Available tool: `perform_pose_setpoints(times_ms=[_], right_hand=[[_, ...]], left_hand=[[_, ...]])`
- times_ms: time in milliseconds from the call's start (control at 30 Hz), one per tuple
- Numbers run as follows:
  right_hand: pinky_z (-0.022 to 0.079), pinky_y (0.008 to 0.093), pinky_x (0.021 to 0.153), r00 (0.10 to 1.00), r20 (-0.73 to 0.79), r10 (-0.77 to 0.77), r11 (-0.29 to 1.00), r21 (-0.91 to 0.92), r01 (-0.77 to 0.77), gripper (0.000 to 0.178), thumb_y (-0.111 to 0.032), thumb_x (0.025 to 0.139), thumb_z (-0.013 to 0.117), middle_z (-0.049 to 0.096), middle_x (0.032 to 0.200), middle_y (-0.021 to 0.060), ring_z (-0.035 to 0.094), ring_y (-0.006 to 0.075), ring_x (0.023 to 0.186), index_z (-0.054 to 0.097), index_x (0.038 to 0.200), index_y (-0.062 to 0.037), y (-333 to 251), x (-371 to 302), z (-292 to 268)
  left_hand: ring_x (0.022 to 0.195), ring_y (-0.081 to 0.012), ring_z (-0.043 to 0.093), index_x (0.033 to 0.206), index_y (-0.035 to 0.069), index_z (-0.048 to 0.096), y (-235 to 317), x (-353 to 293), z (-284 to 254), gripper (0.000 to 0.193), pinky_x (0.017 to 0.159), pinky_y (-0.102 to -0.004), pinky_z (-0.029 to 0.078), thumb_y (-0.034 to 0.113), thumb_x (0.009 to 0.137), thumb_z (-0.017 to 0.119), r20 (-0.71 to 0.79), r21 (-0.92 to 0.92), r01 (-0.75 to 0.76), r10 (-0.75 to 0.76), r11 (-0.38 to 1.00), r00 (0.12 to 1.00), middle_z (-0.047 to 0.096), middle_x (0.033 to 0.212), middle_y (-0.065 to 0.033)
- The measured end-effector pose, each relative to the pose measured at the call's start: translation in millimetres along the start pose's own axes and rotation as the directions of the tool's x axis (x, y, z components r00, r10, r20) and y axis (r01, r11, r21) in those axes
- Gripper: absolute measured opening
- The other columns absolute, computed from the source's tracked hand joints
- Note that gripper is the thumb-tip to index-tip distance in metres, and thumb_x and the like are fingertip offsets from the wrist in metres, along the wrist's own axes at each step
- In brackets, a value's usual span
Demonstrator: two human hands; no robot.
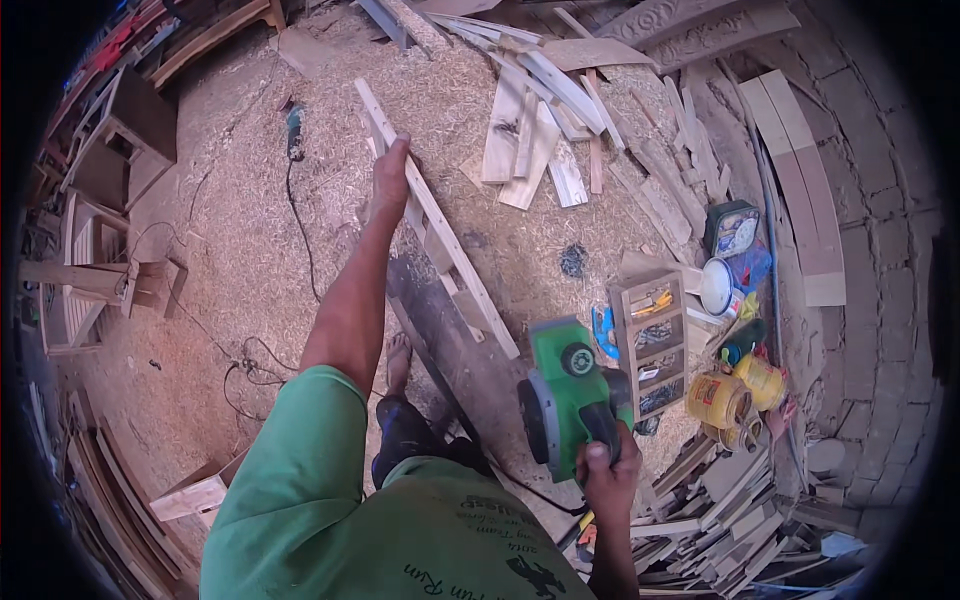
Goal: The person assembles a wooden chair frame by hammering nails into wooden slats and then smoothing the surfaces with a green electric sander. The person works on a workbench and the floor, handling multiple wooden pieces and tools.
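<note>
My left hand point(392, 180) is closed around the upper part of a long, narrow wooden frame point(440, 215), made of pale rails joined by short crosspieces. The frame slants from the upper left down to the right, over a dark plank or bench top point(475, 385). My right hand point(610, 478) grips the black rear handle of a green electric hand planer point(568, 395), held off to the right of the frame and apart from it. The planer has a round black knob and a dark disc-like part on its side. Its underside is hidden.
A compartmented wooden box of nails point(618, 330) stands right of the planer, with yellow jars point(718, 400) beyond. Wood offcuts point(545, 110) lie ahead; scrap wood point(725, 510) is piled at lower right. A green power tool point(294, 130) and its cord lie on the shavings-covered floor point(240, 220).
</note>
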State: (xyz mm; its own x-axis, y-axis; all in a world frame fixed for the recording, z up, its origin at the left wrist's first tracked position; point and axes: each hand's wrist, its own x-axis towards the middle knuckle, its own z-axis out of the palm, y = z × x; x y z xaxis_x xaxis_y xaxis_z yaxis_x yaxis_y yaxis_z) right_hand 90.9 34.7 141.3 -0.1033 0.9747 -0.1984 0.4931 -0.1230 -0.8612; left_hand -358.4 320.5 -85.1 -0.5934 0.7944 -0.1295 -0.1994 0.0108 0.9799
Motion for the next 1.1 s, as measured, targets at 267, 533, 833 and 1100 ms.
perform_pose_setpoints(times_ms=[267, 533, 833, 1100], right_hand=[[0.055, 0.0446, 0.066, 0.992, 0.113, 0.058, 0.979, -0.2, -0.034, 0.044, -0.041, 0.098, 0.078, 0.071, 0.079, 0.017, 0.072, 0.0334, 0.07, 0.067, 0.114, -0.0009, 4, 15, 15], [0.053, 0.0436, 0.063, 0.993, 0.09, 0.078, 0.981, -0.183, -0.061, 0.041, -0.04, 0.1, 0.076, 0.068, 0.076, 0.0165, 0.069, 0.0304, 0.067, 0.066, 0.11, -0.0008, -8, 38, 32], [0.054, 0.0421, 0.063, 0.99, 0.123, 0.076, 0.985, -0.163, -0.055, 0.039, -0.039, 0.102, 0.074, 0.068, 0.076, 0.0124, 0.07, 0.0263, 0.067, 0.066, 0.109, -0.0021, -34, 77, 53], [0.057, 0.0445, 0.074, 0.991, 0.129, 0.04, 0.979, -0.202, -0.013, 0.042, -0.041, 0.102, 0.075, 0.075, 0.089, 0.0173, 0.075, 0.032, 0.08, 0.068, 0.115, -0.0013, -53, 116, 80]], left_hand=[[0.081, -0.0203, 0.058, 0.092, 0.001, 0.071, -2, 2, -4, 0.069, 0.077, -0.0375, 0.047, 0.069, 0.097, 0.063, -0.011, 0.009, 0.005, -0.005, 1.0, 1.0, 0.064, 0.082, -0.008], [0.079, -0.0206, 0.057, 0.085, 0.0, 0.069, 1, 3, -7, 0.071, 0.076, -0.0387, 0.047, 0.07, 0.098, 0.063, -0.013, 0.007, 0.008, -0.008, 1.0, 1.0, 0.063, 0.079, -0.0079], [0.077, -0.0188, 0.056, 0.079, 0.0, 0.068, 6, -4, -4, 0.074, 0.075, -0.0367, 0.045, 0.072, 0.097, 0.063, -0.01, 0.02, 0.042, -0.041, 0.999, 0.999, 0.062, 0.076, -0.0055], [0.086, -0.0165, 0.051, 0.083, 0.002, 0.065, 8, -7, -1, 0.073, 0.083, -0.0345, 0.044, 0.072, 0.101, 0.058, 0.03, -0.023, 0.054, -0.054, 0.998, 0.998, 0.058, 0.084, -0.0029]])
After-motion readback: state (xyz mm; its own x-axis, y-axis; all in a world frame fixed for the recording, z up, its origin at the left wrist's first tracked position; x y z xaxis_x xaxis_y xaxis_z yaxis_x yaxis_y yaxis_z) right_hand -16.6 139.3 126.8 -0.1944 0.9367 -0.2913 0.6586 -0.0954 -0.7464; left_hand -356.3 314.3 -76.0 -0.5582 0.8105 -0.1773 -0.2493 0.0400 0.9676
